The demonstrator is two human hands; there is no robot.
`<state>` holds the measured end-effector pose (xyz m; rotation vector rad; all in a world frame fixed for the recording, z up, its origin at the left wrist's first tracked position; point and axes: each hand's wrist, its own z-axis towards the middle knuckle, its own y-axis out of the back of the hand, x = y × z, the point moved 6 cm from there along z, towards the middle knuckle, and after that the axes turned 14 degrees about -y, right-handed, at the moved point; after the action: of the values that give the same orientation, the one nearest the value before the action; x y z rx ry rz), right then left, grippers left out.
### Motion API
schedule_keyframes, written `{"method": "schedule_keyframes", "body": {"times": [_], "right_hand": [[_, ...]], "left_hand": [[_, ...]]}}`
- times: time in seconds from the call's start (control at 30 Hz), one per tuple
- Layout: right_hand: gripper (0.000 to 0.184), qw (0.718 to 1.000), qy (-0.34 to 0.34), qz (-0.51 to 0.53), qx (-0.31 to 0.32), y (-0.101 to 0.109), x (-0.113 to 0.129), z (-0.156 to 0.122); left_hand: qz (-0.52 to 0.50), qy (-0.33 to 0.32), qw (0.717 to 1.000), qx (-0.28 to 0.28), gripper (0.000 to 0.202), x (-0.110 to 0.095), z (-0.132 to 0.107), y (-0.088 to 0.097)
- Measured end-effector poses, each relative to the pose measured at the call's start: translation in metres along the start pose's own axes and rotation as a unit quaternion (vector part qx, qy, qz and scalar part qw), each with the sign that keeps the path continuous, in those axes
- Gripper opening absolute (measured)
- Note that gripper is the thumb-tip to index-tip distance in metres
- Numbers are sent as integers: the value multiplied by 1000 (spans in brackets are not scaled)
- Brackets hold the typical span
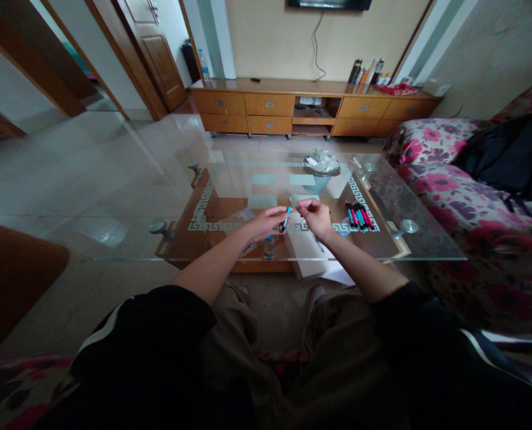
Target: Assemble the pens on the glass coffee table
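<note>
My left hand (266, 223) is closed around a short marker (286, 219), light blue and black, held nearly upright over the glass table. Close on its right, my right hand (314, 216) is raised with its fingertips pinched together. Whatever that pinch holds, if anything, is too small to make out. The two hands are a little apart. Right of my right hand, a group of markers (359, 216) in pink, blue and black lies side by side on the glass.
Pale paper rectangles (264, 179) lie ahead on the glass table (230, 173). Under the glass are a plastic bottle (269, 247) and a white box (308, 263). A waste basket (320, 179) stands beyond. A flowered sofa (454, 179) is on the right, a wooden cabinet (270, 106) at the back.
</note>
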<state>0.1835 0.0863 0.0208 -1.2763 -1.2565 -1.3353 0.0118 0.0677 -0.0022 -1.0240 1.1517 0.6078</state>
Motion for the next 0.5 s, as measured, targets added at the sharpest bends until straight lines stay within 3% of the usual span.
{"method": "schedule_keyframes", "body": {"times": [0.5], "right_hand": [[41, 998, -11, 4, 57, -8, 7, -6]], "left_hand": [[63, -19, 998, -19, 40, 1, 3, 3]]}}
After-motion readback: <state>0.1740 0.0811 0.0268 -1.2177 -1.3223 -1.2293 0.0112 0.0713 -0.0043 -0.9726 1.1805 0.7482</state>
